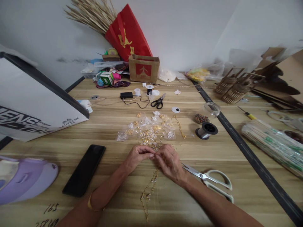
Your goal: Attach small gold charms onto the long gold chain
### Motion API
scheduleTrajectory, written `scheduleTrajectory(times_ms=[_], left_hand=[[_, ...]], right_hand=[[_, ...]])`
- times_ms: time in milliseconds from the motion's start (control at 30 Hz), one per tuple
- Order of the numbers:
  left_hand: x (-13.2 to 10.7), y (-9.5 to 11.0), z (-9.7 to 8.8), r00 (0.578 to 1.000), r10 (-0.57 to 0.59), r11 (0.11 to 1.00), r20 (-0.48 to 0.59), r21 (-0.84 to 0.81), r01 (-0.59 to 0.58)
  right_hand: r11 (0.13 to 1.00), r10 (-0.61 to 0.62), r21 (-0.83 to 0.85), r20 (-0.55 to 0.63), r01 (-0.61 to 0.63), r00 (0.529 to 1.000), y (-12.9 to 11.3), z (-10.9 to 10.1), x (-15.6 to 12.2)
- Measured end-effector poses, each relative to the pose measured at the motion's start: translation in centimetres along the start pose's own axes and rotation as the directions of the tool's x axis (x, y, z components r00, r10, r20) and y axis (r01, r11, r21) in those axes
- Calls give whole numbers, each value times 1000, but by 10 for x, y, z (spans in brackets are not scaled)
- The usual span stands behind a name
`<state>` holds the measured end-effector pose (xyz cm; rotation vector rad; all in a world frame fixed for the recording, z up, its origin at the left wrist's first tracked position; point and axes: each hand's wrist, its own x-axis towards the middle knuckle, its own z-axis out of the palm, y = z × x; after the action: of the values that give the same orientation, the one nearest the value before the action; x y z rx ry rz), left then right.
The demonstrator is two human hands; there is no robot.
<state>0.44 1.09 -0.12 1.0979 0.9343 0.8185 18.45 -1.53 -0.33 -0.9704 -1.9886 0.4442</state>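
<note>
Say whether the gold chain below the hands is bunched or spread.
Spread: the gold chain trails in a long loop, strands mostly apart.

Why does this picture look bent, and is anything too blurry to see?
Head view: the white box slants and stretches toward the left edge, probably from a wide lens; head view: light looks soft, shadows faint; head view: the small gold pieces run together, and what lies between left hand and right hand is unclear.

We've got a fine gold chain [148, 196] here, dotted with little glinting bits, lying in a slack, narrow loop on the wooden tabletop [123, 201], upper end by our right hand [169, 162], lower end toward us.
</note>
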Motion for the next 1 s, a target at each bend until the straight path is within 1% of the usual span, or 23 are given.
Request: scheduleTrajectory(times_ms=[167,267,400,567,800,1000], left_hand=[[0,0,0,1000,-5,1000,-4,-4,5],[-1,2,1,1000,2,1000,-13,5,-2],[-1,2,2,999,32,999,-38,33,-31],[-2,2,2,997,65,997,-39,49,-63],[-2,5,3,998,52,997,-46,51,-50],[-1,4,2,998,58,998,-39,39,-56]], right_hand=[[1000,-5,14,10,5,1000,1,1,-1],[1000,13,27,22,-13,1000,1,1,-1],[999,27,39,17,-27,999,1,1,-1],[999,29,45,10,-30,1000,2,2,-2],[995,47,84,-23,-45,999,-1,0,0],[995,59,87,-28,-56,998,0,1,-1]])
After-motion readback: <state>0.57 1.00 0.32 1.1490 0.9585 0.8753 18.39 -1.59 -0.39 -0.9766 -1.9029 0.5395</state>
